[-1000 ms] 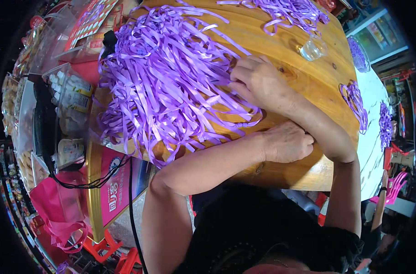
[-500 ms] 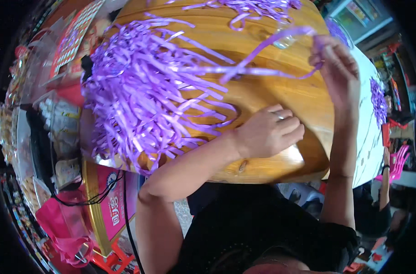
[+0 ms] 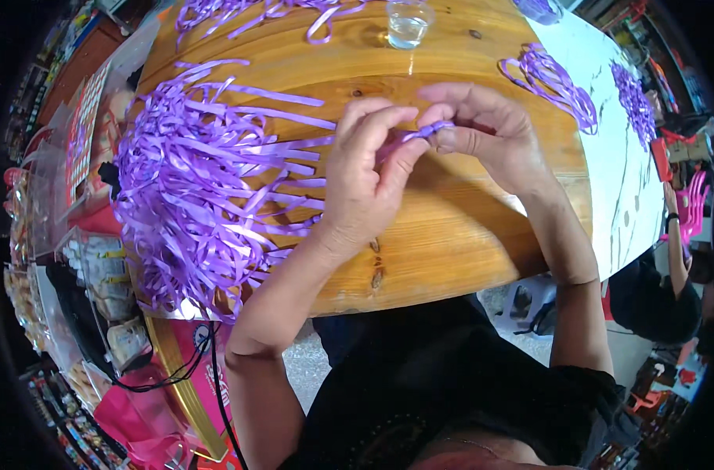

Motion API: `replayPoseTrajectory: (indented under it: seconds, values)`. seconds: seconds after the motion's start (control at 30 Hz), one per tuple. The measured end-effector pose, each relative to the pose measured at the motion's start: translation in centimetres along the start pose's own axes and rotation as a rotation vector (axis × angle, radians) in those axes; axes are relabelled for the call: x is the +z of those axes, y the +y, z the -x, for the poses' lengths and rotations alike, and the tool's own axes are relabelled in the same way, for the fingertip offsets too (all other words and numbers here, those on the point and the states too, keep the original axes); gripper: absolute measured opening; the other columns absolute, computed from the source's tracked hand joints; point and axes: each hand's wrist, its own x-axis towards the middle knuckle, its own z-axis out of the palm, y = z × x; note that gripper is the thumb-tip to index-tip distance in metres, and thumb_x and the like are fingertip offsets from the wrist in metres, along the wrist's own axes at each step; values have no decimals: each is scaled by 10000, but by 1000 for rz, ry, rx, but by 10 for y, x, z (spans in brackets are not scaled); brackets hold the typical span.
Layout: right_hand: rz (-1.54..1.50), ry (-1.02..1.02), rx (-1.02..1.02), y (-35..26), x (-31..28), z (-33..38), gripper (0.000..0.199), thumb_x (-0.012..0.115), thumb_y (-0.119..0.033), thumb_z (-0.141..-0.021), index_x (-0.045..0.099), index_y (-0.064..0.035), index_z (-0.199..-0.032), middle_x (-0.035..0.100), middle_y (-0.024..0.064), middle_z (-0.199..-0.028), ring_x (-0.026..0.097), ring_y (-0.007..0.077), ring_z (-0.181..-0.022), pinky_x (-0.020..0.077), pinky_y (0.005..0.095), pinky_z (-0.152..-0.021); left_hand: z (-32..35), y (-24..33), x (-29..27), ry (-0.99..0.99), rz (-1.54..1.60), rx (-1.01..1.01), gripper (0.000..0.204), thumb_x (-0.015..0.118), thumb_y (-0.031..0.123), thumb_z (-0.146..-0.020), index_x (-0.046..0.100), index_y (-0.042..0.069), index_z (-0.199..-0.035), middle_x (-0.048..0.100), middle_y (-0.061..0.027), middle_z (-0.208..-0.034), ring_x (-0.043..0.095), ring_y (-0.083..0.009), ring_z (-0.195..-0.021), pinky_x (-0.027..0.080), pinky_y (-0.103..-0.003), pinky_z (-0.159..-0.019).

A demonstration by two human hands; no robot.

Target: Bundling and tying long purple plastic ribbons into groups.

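A short purple ribbon strip (image 3: 420, 133) is pinched between both hands above the middle of the wooden counter (image 3: 451, 243), a little nearer its front edge than its far one. The left hand (image 3: 365, 176) grips one end between thumb and curled fingers; the right hand (image 3: 482, 133) holds the other end with thumb and forefinger, so the strip is bunched into a small fold between them. To do this fold well, it seems best to keep the fingertips close together, hold the strip flat and untwisted, and keep steady tension so the fold does not slip open. A large loose heap of ribbon strips (image 3: 200, 196) covers the counter's left side, a few of them running under the left hand, so loose ends could snag the work. More ribbon (image 3: 263, 12) lies along the far edge, next to a clear plastic cup (image 3: 408, 22). Looped ribbon pieces (image 3: 549, 82) sit near the right edge.
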Motion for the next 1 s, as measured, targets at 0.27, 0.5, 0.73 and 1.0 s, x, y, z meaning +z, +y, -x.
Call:
replayPoseTrajectory:
  seconds: [0.27,0.5,0.73,1.0]
  values:
    - [206,66,-27,-5,-27,3,216,623,-67,-846,651,-29,-1057,664,11,-839,565,42,-760,435,184,-663,-15,-9,-26,93,653,-613,101,587,85,-881,626,4,-927,560,5,-740,413,-21,-552,331,-178,-477]
    - [475,220,-139,1,-73,8,187,608,-92,-865,662,-27,-1031,668,13,-872,585,69,-825,443,208,-733,-24,-23,-54,89,811,-593,106,594,81,-870,613,-8,-925,565,13,-737,353,-17,-527,280,-168,-466]
    - [645,302,-100,17,-110,28,166,615,-76,-858,669,-26,-1007,660,13,-871,586,77,-841,451,207,-774,-29,-18,-59,214,-19,-267,67,668,46,-806,649,36,-869,606,19,-795,512,-37,-706,405,-181,-609]
    - [511,261,-48,17,-89,32,127,596,-47,-865,664,-10,-966,639,4,-890,575,74,-813,456,204,-756,-42,-34,-80,329,-1026,87,202,680,83,-779,622,20,-961,600,-112,-929,575,-242,-838,456,-308,-729]
